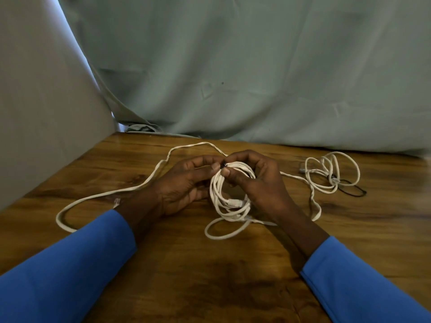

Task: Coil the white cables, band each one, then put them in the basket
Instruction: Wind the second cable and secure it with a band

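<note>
L hand (pixel 186 183) pinched black band (pixel 223 165) at top of white coil (pixel 221 201); R hand (pixel 256 183) fingers curled round coil's top. 2nd coil (pixel 331 173) lay well right of it.

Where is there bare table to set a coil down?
Bare table between the sleeves at the near edge, and right, in front of the far coil. Crowded centre: left hand and right hand pinch the held coil, loose cable around them.

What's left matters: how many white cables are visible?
3: a coil pinched by left hand and right hand, a long loose cable across the table, a smaller bundle at right. Others possibly hidden.
</note>
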A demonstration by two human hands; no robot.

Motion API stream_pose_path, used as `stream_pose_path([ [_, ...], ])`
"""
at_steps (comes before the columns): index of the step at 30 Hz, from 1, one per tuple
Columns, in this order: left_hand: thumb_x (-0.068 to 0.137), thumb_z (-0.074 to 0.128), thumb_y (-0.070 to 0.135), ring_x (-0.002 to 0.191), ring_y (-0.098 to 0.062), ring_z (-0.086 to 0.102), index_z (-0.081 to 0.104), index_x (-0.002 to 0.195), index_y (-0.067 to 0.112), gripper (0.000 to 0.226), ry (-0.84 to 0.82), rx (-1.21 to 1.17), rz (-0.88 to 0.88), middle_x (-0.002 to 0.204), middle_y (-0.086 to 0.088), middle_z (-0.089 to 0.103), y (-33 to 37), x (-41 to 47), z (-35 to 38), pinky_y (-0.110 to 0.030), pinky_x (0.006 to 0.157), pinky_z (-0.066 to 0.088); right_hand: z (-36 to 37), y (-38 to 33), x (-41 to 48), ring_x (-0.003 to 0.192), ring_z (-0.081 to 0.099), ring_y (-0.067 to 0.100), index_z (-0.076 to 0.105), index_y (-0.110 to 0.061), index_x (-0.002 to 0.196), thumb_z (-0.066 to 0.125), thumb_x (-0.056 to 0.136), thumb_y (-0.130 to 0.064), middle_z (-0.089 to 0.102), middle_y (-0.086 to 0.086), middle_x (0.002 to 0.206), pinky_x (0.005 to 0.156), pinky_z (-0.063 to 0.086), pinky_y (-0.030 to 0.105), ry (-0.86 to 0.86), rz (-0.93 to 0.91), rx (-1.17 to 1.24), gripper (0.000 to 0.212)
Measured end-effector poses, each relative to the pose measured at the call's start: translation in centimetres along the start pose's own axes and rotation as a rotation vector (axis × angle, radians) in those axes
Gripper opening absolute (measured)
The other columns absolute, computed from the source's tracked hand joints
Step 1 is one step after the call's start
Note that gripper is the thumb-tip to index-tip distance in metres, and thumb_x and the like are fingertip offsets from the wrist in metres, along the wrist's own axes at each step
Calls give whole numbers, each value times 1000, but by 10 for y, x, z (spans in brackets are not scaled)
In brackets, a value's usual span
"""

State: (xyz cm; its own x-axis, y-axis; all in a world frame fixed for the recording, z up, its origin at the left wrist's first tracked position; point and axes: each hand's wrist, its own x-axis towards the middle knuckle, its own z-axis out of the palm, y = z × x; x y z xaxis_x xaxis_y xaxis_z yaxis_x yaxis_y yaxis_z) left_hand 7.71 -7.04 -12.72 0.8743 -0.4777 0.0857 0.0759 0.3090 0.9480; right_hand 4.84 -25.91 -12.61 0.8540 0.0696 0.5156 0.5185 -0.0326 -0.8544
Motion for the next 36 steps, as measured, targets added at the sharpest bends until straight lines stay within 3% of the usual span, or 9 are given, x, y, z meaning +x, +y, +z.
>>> stream_pose_path([
  [4,79,74,21,84,-25,71,76,93,10,18,171,69,146,92,-13,75,-1,4,5,-40,80,61,4,3,1,78,71,16,72,-4,103,80,86,-9,76,7,92,69,57,31,30,-50,-52,19],
  [10,91,63,43,100,-39,71,73,114,5,45,151,276,237,110,-25,73,4,6,4,-50,87,55,5,3,3,76,71,13,70,2,106,77,88,-4,76,11,95,67,57,25,99,-5,75,20],
  [15,84,80,31,86,-29,72,67,120,2,48,32,418,236,106,-21,74,9,2,0,-40,70,61,3,6,6,83,73,20,72,-5,104,77,88,-5,77,10,97,74,59,31,165,31,113,18],
  [20,80,80,14,60,-15,70,72,101,1,26,197,482,357,75,-10,75,19,1,2,-26,56,57,5,7,8,97,75,30,71,-7,112,75,91,-12,78,13,103,86,61,43,166,84,155,23],
  [23,85,80,12,56,-12,65,73,96,-4,20,306,503,398,70,-8,73,26,2,-9,-23,53,54,9,5,8,99,75,26,68,-11,120,67,98,-19,78,9,103,86,62,38,138,130,146,23],
  [28,88,79,15,58,-12,67,75,92,4,13,388,538,417,70,-5,73,28,-1,-13,-29,57,57,8,9,9,89,74,19,68,-19,118,60,100,-40,77,2,95,80,60,38,63,169,-34,29],
  [31,93,75,24,64,-13,70,74,94,10,15,417,490,448,75,-4,76,18,3,1,-33,63,58,6,8,14,78,74,23,70,-16,112,67,99,-33,78,7,87,70,58,40,103,146,-82,21],
  [34,92,67,49,86,-12,72,69,111,21,35,423,538,533,96,1,76,1,4,24,-36,77,59,-7,-1,18,63,68,14,73,-8,106,68,97,-26,77,9,80,56,51,29,260,101,-150,20],
  [36,96,62,51,101,-4,69,59,132,26,44,267,686,561,113,8,72,-10,-2,42,-28,85,55,-23,-16,14,59,66,19,72,-8,106,67,98,-25,77,11,78,47,47,26,333,89,-203,19],
])
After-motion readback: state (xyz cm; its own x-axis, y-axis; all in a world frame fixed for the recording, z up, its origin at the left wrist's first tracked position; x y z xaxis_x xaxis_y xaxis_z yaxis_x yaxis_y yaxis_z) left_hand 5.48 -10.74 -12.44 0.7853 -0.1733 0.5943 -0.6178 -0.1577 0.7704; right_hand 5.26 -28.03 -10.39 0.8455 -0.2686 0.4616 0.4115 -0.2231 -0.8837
